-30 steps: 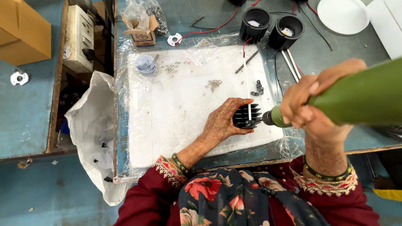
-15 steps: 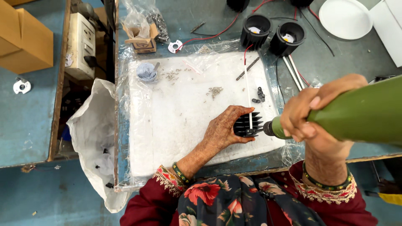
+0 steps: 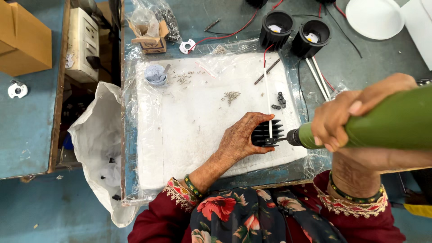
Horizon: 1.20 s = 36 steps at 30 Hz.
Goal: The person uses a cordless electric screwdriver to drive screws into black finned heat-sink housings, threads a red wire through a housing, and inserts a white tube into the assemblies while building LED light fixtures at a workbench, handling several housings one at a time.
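My left hand [image 3: 243,137] presses down on a small black finned heat sink [image 3: 266,133] lying on its side on the white foam pad [image 3: 189,121]. A thin white wire [image 3: 267,101] with a red end runs from the heat sink up toward the back. My right hand [image 3: 346,117] grips a large green electric screwdriver [image 3: 387,123], held level, with its dark tip against the right side of the heat sink.
Two black round lamp housings [image 3: 276,28] [image 3: 311,37] with wires stand behind the pad. Loose screws [image 3: 231,96] and small black clips [image 3: 280,100] lie on the pad. A white plastic bag [image 3: 92,148] hangs at left, cardboard boxes [image 3: 22,38] [image 3: 150,33] beyond, a white round plate [image 3: 374,18] at top right.
The hands, heat sink and screwdriver keep the same pose. Only the view has shifted slightly.
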{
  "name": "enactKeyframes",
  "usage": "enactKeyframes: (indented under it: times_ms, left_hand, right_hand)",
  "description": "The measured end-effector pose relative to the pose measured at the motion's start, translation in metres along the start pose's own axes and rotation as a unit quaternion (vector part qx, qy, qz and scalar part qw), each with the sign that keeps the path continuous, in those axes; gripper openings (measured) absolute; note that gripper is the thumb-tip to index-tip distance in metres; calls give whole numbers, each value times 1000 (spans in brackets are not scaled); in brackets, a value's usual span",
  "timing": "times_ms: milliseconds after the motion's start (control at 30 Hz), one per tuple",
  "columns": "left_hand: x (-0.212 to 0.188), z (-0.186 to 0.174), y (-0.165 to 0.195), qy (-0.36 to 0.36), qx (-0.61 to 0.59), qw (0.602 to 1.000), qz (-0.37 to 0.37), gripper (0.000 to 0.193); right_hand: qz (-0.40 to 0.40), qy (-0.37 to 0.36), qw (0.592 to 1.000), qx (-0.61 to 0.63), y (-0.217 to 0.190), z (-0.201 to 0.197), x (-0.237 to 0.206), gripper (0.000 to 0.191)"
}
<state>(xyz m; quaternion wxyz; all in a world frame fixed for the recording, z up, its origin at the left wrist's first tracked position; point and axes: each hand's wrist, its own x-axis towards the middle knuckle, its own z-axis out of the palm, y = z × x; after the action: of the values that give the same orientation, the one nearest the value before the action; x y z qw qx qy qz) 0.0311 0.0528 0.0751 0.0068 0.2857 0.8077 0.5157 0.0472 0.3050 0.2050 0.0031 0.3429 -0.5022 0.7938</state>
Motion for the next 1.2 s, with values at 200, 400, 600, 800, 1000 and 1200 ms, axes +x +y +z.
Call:
enactKeyframes:
  times_ms: [200, 400, 600, 800, 1000, 1200]
  left_hand:
    - [-1, 2, 2, -11, 1, 1000, -14, 80]
    - [0, 1, 2, -5, 4, 1000, -14, 83]
    - [1, 0, 3, -20, 13, 999, -27, 82]
    - [-1, 3, 3, -24, 24, 999, -23, 80]
    - [0, 8, 1, -24, 21, 999, -15, 81]
    - [0, 10, 0, -18, 7, 1000, -19, 82]
  right_hand:
    - [104, -120, 986, 50, 2, -20, -6, 40]
    - [59, -78, 994, 55, 8, -27, -7, 36]
    - [81, -128, 988, 13, -6, -42, 12, 22]
    - [106, -62, 992, -20, -19, -25, 2, 32]
    - [106, -59, 979, -167, -27, -19, -27, 35]
    - [78, -61, 977, -188, -27, -10, -21, 34]
